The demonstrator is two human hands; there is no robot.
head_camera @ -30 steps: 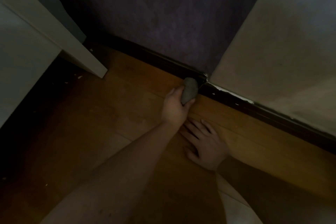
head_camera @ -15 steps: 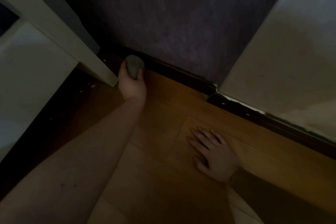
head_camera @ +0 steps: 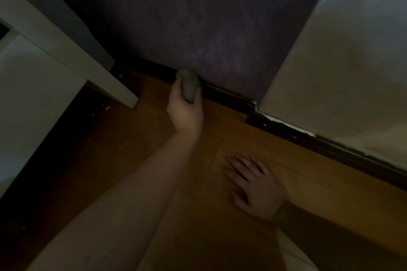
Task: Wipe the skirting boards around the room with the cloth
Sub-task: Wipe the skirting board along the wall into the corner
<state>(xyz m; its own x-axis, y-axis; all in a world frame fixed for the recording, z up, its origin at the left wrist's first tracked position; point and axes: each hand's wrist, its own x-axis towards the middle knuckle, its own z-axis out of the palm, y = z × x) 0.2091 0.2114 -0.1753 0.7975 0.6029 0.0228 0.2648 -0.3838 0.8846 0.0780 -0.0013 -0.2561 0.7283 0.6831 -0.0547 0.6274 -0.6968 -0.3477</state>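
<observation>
We see the cloth point(head_camera: 187, 86), a small grey wad, pressed against the dark skirting board point(head_camera: 222, 92) at the foot of the purple wall point(head_camera: 198, 17). It sits partway along that board, between the white furniture on the left and the corner on the right. Our left hand point(head_camera: 185, 110) grips it, with the thumb curled up along its left side and the other fingers wrapped round its right side, so the wad pokes out above the knuckles. The left forearm runs down from the wrist to the lower left of the view.

To the right, the board meets a second stretch of skirting board point(head_camera: 319, 141) at the corner. This one runs under a pale wall point(head_camera: 343, 72), and we can make out light chips and flecks along its top edge, thickest near the joint.

Our right hand point(head_camera: 253, 187) lies flat on the wooden floor point(head_camera: 220, 237), palm down, fingers straight and slightly spread, pointing up and to the left; it holds nothing. It is well apart from the cloth and near the second board.

At the left stands a white piece of furniture point(head_camera: 55, 50), its bottom edge close to the floor. A few pale specks lie on the dark floor beside it.
</observation>
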